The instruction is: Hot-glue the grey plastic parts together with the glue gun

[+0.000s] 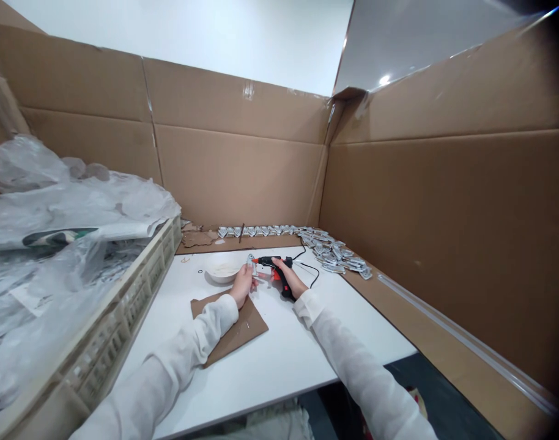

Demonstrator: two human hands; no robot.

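Note:
My right hand (289,278) is wrapped around the handle of a black and orange hot glue gun (285,288), whose orange nozzle points left. Close to that nozzle tip, my left hand (243,283) pinches a small light-coloured piece (251,261) with a bluish-green tint; its exact kind is too small to make out. Whether nozzle and piece touch, I cannot tell. Just left of my left hand stands a white bowl (221,272), with pale contents I cannot identify. Beneath my left wrist lies a sheet of brown cardboard (238,333) on the white table (288,360).
A crate (123,318) heaped with clear plastic bags (82,201) fills the left side. Along the back runs a row of small silvery pieces (261,231), with a pile of similar pieces (337,252) at right. A black cord (314,272) trails behind the gun. Cardboard walls (243,165) enclose the table.

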